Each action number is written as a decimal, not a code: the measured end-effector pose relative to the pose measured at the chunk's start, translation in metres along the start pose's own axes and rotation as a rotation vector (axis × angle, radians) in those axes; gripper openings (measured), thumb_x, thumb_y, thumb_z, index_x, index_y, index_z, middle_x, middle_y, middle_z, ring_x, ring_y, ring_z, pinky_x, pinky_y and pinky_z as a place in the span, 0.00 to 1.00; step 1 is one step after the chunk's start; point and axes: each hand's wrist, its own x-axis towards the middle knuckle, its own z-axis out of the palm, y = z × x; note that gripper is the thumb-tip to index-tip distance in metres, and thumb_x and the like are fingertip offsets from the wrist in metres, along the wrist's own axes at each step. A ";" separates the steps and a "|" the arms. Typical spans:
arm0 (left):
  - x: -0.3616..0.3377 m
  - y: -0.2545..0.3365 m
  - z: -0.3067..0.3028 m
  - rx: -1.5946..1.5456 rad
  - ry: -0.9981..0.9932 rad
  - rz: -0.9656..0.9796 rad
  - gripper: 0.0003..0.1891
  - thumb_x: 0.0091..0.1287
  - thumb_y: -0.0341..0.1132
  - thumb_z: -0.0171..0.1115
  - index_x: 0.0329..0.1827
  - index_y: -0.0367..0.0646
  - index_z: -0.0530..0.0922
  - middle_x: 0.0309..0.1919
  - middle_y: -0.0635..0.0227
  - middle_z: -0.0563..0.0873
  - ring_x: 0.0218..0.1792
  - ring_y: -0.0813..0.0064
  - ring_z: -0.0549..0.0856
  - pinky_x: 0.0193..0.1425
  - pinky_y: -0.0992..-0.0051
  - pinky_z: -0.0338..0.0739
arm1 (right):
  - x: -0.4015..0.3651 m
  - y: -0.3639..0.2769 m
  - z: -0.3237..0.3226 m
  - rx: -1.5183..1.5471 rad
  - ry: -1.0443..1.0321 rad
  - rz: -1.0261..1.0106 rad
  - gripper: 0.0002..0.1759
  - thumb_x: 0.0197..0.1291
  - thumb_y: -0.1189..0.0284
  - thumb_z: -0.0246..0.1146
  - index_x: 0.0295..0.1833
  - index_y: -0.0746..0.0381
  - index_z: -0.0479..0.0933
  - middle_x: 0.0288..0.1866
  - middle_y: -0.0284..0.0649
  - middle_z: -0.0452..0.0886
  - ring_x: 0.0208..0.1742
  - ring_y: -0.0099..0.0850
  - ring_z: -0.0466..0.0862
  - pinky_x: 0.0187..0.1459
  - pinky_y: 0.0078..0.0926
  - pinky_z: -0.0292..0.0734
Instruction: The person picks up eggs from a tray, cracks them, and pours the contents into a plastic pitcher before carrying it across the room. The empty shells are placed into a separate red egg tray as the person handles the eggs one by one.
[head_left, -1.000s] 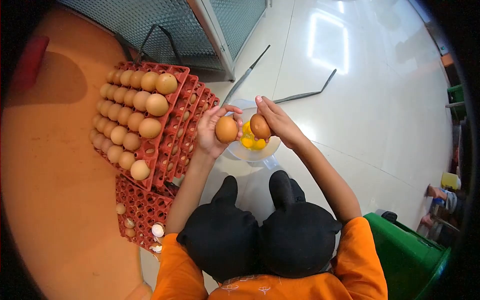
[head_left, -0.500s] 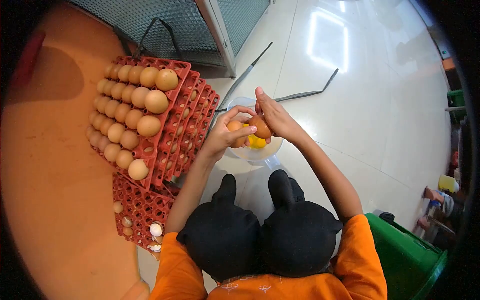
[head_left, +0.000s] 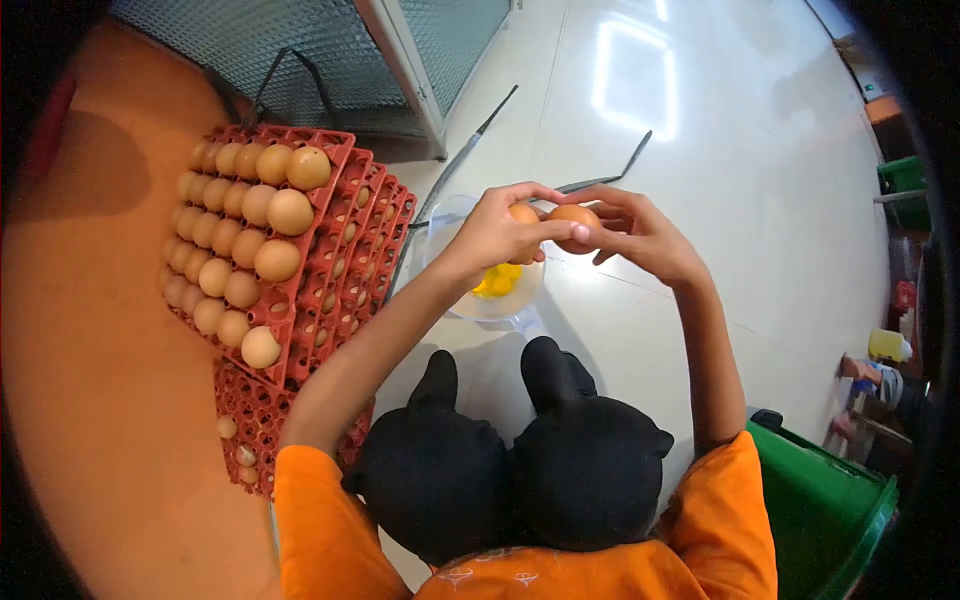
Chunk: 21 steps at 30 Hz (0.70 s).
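My left hand (head_left: 497,232) is closed around a light brown egg (head_left: 523,214), its thumb reaching to a darker brown egg (head_left: 574,228). That darker egg sits between the fingers of both hands, with my right hand (head_left: 645,238) gripping it from the right. Below and left of the hands, a clear plastic container (head_left: 447,215) stands on the floor, partly hidden by my left hand and forearm. Several yellow yolks (head_left: 497,280) lie in it.
Stacked red trays (head_left: 322,245) filled with brown eggs stand at left, above another red tray (head_left: 262,400) holding a few eggs. A glass-panelled frame (head_left: 405,70) is behind. A green bin (head_left: 820,500) stands at lower right; part of a person (head_left: 862,370) shows at far right.
Both hands have moved up and to the right with the eggs, away from above the container. More of the yolks shows. The whole view has shifted slightly.
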 end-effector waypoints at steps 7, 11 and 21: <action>0.026 0.004 0.023 0.077 -0.220 -0.127 0.24 0.52 0.42 0.71 0.46 0.36 0.76 0.29 0.65 0.82 0.22 0.82 0.81 0.24 0.86 0.75 | -0.027 0.015 -0.025 -0.019 0.111 -0.043 0.24 0.52 0.60 0.68 0.46 0.66 0.71 0.39 0.52 0.81 0.44 0.37 0.83 0.46 0.32 0.77; 0.027 0.003 0.031 0.096 -0.160 -0.069 0.24 0.49 0.44 0.71 0.43 0.35 0.77 0.26 0.63 0.82 0.19 0.80 0.81 0.23 0.84 0.75 | -0.031 0.024 -0.024 -0.092 0.212 -0.070 0.23 0.52 0.61 0.68 0.46 0.66 0.71 0.40 0.52 0.81 0.43 0.38 0.83 0.46 0.33 0.77; 0.029 -0.011 0.036 0.292 -0.023 -0.026 0.20 0.51 0.38 0.70 0.44 0.35 0.77 0.27 0.65 0.82 0.22 0.82 0.81 0.22 0.85 0.75 | -0.023 0.030 -0.024 -0.176 0.148 -0.045 0.21 0.51 0.64 0.68 0.45 0.66 0.71 0.39 0.51 0.82 0.44 0.39 0.83 0.43 0.31 0.79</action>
